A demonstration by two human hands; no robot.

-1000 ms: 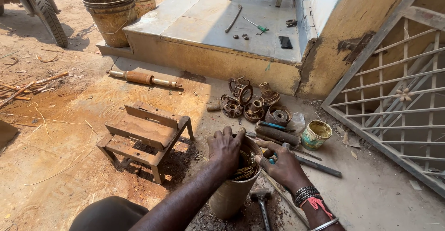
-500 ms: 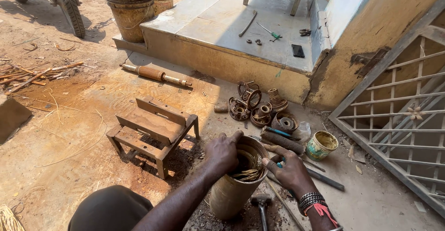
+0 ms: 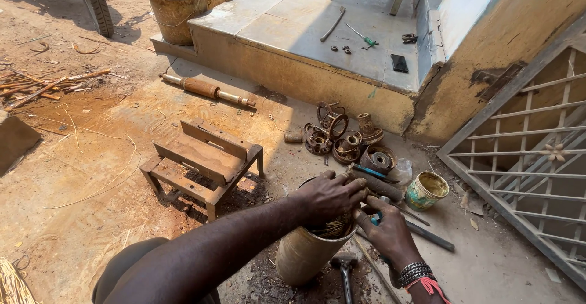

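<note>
Hammer: dark metal hammer [image 3: 343,266] on the ground at the foot of the casing, head toward it, handle cut off by the bottom edge.
Casing: rusty tan cylindrical metal casing [image 3: 303,252] stands on the dirt floor at bottom centre, long axis near vertical, leaning slightly, open mouth up. Coppery wire windings [image 3: 334,228] show inside the mouth; the lower interior is hidden.
Left hand: left hand [image 3: 330,195] lies over the casing's top rim, fingers curled down on the rim and windings. Fingertips are hidden, so the exact grip is hard to make out.
Right hand: right hand [image 3: 386,233] just right of the casing, fingers closed around a thin blue-handled tool [image 3: 374,217]. The tool's tip is hidden between hand and rim. Beaded bracelets and red cord at the wrist, which is cut off at the bottom edge.
Beside: dark rusty rod [image 3: 376,185] lies just behind the hands, long axis left to right; small stained green tin can [image 3: 425,190] to the right, upright.
Left: low rusty metal stool [image 3: 205,161], well apart from the casing.
Further: cluster of rusty round motor parts [image 3: 345,139] near the concrete step [image 3: 293,75].
Far: rusty shaft [image 3: 208,90] on the ground, two dirty buckets [image 3: 175,3] top left, metal grille [image 3: 530,163] at right, partly cut off.
</note>
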